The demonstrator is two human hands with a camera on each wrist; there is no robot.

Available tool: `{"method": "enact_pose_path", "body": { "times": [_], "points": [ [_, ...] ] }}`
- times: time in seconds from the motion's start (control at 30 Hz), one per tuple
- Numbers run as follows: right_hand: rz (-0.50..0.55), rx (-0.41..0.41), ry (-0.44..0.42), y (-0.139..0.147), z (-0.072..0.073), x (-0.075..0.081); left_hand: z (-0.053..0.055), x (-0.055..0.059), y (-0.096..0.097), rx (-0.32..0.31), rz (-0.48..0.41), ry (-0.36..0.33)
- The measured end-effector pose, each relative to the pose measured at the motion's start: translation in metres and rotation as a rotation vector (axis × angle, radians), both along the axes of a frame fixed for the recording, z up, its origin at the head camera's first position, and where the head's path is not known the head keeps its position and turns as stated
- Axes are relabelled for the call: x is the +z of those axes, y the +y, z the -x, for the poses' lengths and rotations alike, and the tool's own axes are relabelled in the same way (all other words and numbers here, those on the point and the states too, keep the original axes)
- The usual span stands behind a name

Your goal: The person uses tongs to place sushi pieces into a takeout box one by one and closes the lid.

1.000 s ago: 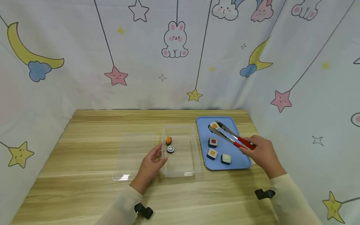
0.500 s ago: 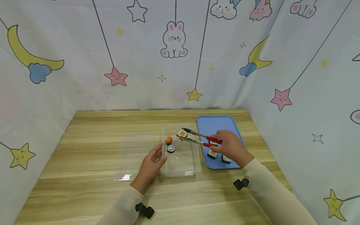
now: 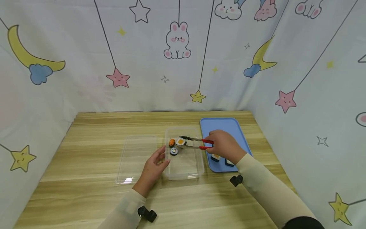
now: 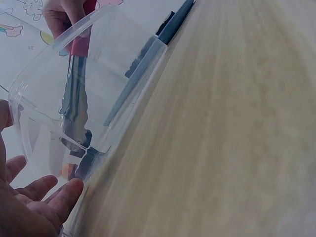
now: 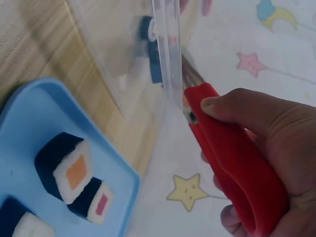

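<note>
Right hand (image 3: pixel 226 144) grips red-handled tongs (image 5: pixel 232 153), their tips about an orange-centred sushi piece (image 3: pixel 180 142) within the clear box (image 3: pixel 184 175); left hand (image 3: pixel 152 170), fingers extended, touches the box's left wall; orange-topped piece (image 3: pixel 172 143) and round roll (image 3: pixel 173 151) lie near; blue tray (image 3: pixel 220 124) stands right.

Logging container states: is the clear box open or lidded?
Open: the tongs reach into the clear box, and the lid lies to its left.
</note>
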State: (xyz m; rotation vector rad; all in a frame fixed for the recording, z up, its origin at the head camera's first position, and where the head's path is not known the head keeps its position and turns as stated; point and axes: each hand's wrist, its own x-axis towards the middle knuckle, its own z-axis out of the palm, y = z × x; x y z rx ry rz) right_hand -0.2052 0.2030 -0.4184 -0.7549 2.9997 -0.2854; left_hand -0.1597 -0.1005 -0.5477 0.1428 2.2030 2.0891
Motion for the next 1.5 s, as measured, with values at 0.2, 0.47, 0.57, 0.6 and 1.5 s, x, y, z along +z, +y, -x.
{"method": "enact_pose_path", "body": {
  "times": [0.2,0.47,0.57,0.6,1.5],
  "points": [
    [-0.038,0.008,-0.005,-0.008,0.005,-0.001,0.0,0.002,0.0,-0.003,-0.003,-0.003],
    [0.025,-0.031,-0.04,-0.002,0.003,0.002,-0.001,0.002,0.001,0.008,-0.014,0.006],
    [0.098,-0.073,-0.048,0.009,0.001,0.005,-0.001,0.002,0.001,0.011,-0.011,0.01],
    [0.119,-0.093,-0.044,0.014,0.0,0.006,-0.002,0.002,0.001,0.01,-0.01,0.01],
    [0.199,-0.378,-0.039,0.136,-0.051,-0.044,-0.002,0.002,0.002,0.008,0.022,-0.004]
  ]
}}
